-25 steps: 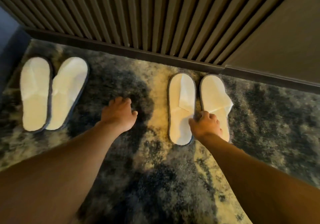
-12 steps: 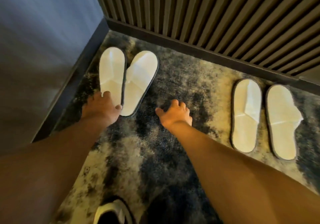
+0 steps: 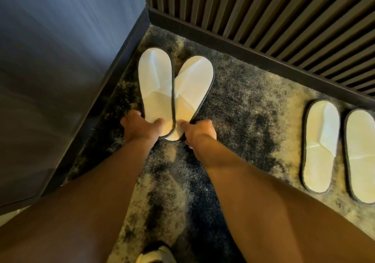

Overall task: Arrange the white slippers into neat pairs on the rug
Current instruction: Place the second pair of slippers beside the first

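Note:
Two white slippers with dark trim lie in the rug's far left corner, heels overlapping and toes splayed apart. My left hand (image 3: 140,126) grips the heel of the left slipper (image 3: 155,84), thumb on its insole. My right hand (image 3: 197,133) grips the heel of the right slipper (image 3: 192,84), which lies partly under the left one. A second pair sits side by side at the right: one slipper (image 3: 319,147) fully seen, the other slipper (image 3: 362,155) cut by the frame edge. All rest on the mottled dark and beige rug (image 3: 243,110).
A slatted wooden wall (image 3: 263,15) with a dark baseboard runs along the rug's far side. A smooth blue-grey panel (image 3: 60,59) closes the left side. A shoe toe (image 3: 156,255) shows at the bottom edge.
My view swung left from the right pair to the left pair. Both hands moved onto the heels of the left pair and closed on them.

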